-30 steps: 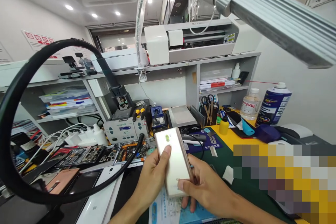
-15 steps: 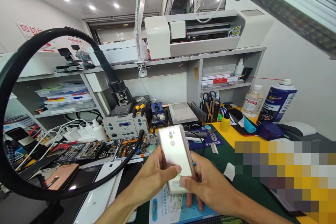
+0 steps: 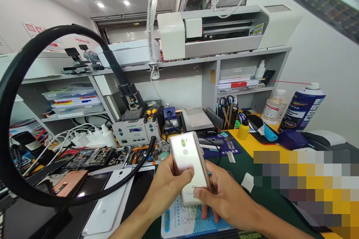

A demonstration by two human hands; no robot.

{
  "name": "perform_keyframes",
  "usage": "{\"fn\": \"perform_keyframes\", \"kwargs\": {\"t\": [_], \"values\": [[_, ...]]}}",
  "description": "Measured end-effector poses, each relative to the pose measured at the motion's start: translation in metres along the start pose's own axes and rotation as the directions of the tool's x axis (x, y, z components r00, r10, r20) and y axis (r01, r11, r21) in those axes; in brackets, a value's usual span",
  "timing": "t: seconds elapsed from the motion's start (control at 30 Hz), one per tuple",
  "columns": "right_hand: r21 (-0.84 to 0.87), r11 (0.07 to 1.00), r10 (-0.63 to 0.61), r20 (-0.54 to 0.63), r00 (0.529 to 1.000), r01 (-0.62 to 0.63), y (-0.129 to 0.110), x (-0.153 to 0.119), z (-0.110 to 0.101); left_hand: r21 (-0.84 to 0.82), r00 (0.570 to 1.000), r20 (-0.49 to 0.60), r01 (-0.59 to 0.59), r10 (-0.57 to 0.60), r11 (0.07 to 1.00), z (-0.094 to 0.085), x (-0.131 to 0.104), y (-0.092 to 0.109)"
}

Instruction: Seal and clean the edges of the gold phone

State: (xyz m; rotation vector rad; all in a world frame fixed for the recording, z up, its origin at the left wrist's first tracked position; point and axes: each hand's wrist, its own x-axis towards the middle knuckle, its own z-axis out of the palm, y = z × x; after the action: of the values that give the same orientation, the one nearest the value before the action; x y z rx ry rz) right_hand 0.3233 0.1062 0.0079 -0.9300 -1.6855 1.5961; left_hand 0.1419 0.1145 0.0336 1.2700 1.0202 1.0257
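A pale gold smartphone (image 3: 188, 164) is held upright and slightly tilted, its back with the camera strip and round sensor facing me. My left hand (image 3: 169, 179) grips its left edge, the thumb lying across the back panel. On the lower right side my right hand (image 3: 221, 194) holds it, thumb pressed near the bottom of the back and some fingers underneath. The phone's screen side is hidden from me. Below the hands lies a blue and white work mat (image 3: 182, 218) on the green table covering.
At left lie a white phone (image 3: 105, 205), a copper-coloured phone (image 3: 70, 183) and circuit boards (image 3: 94, 157). A thick black hose (image 3: 25, 56) loops over them from the rework station (image 3: 134, 132). At right stand a yellow bottle (image 3: 243, 130) and a spray can (image 3: 303, 108).
The view has shifted slightly, so the background sits a little to the right. Both hands keep their hold on the smartphone; the left thumb has moved slightly up the back.
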Motion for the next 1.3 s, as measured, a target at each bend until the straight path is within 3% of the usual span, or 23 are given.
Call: {"fn": "perform_keyframes", "kwargs": {"t": [0.3, 0.73, 0.87, 0.97, 1.17, 1.23, 1.3], "values": [[-0.001, 1.0, 0.007, -0.003, 1.0, -0.007, 0.0, 0.001, 0.001, 0.105, 0.997, -0.054, -0.04, 0.046, 0.994, 0.001, 0.002, -0.002], [0.02, 1.0, 0.002, -0.001, 1.0, -0.002, 0.001, 0.003, -0.001, 0.14, 0.998, -0.022, -0.05, 0.054, 0.989, 0.0, 0.001, 0.002], [0.089, 0.996, -0.003, 0.014, 1.0, 0.002, -0.001, 0.004, -0.003, 0.158, 0.996, -0.005, -0.084, 0.086, 0.984, -0.001, 0.001, -0.001], [0.141, 0.99, -0.009, 0.039, 0.999, 0.003, -0.003, 0.004, -0.004, 0.17, 0.994, -0.053, -0.081, 0.091, 0.982, -0.005, 0.003, -0.004], [0.12, 0.992, -0.044, 0.023, 0.999, 0.04, 0.0, 0.007, 0.001, -0.075, 1.0, 0.023, -0.013, 0.015, 0.997, -0.004, 0.005, -0.006], [0.044, 0.997, -0.066, 0.015, 0.998, 0.065, -0.002, 0.008, -0.005, -0.207, 0.998, -0.02, 0.047, -0.052, 0.977, -0.003, 0.005, -0.006], [-0.137, 0.984, -0.124, -0.095, 0.988, 0.111, -0.009, 0.006, -0.021, -0.338, 0.983, -0.126, 0.084, -0.134, 0.937, -0.004, 0.007, -0.004]]}}
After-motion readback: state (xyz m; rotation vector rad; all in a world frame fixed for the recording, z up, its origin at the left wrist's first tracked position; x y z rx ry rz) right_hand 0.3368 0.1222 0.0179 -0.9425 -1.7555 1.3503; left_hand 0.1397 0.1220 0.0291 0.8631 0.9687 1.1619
